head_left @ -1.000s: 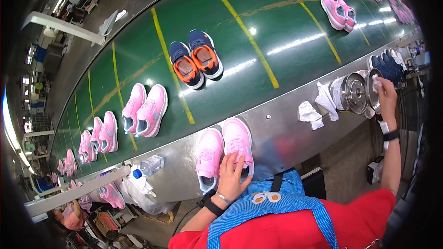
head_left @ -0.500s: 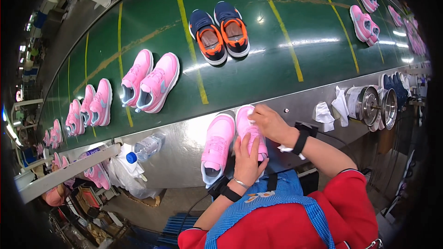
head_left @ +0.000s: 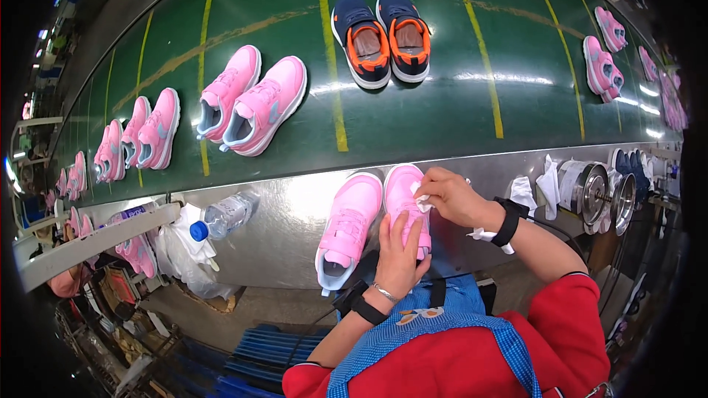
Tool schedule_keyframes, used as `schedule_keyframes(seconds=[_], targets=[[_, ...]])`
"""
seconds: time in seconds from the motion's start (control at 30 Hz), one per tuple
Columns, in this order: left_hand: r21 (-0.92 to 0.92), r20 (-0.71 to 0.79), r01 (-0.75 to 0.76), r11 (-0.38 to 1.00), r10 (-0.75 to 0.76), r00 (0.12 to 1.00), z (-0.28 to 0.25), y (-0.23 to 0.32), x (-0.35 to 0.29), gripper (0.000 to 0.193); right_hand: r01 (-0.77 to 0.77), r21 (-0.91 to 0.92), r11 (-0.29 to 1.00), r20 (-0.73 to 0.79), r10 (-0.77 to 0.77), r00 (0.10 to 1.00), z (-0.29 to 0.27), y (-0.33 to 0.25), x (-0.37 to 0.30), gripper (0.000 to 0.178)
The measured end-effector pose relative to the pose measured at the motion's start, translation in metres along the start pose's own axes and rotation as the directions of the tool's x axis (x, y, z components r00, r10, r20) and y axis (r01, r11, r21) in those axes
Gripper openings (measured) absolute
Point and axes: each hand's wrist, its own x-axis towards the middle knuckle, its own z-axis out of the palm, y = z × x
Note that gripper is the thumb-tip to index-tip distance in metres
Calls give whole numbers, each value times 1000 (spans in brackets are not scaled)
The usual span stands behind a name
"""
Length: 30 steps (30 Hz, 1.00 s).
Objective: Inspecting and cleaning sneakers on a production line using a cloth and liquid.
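Two pink sneakers stand side by side on the metal ledge in front of me, toes pointing away. My left hand (head_left: 399,267) grips the right sneaker (head_left: 400,186), with its fingers over the strap and laces. My right hand (head_left: 459,200) pinches a crumpled white cloth (head_left: 421,194) and presses it against the upper right side of that shoe's front. The left sneaker (head_left: 348,222) stands untouched, its pale blue lining showing at the heel. Part of the right sneaker's heel is hidden by my left hand.
Beyond the metal ledge (head_left: 287,250) runs a green conveyor belt (head_left: 413,121) carrying navy-and-orange shoes (head_left: 381,38) and several pink pairs (head_left: 254,103). A water bottle (head_left: 225,215) lies left beside a white bag (head_left: 184,247). White cloths (head_left: 547,188) and metal reels (head_left: 594,190) are at right.
My right hand has moved the cloth from the sneaker's toe back along its right side toward the laces. My left hand keeps its hold. The whole view has shifted slightly.
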Motion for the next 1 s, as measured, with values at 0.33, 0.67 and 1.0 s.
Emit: schedule_keyframes(seconds=[0.33,0.67,1.0], targets=[[-44,-29,16,999,-17,999,-3,-5,-2,66,107,-95,990,63,-101,993,3,3,8,24],[-21,-23,10,1000,-10,1000,-12,-7,-6,66,-69,27,997,166,64,984,-8,-7,8,15],[316,-168,165,934,-116,979,-89,-27,-47,73,-174,72,982,-219,186,958,4,-47,24,20]])
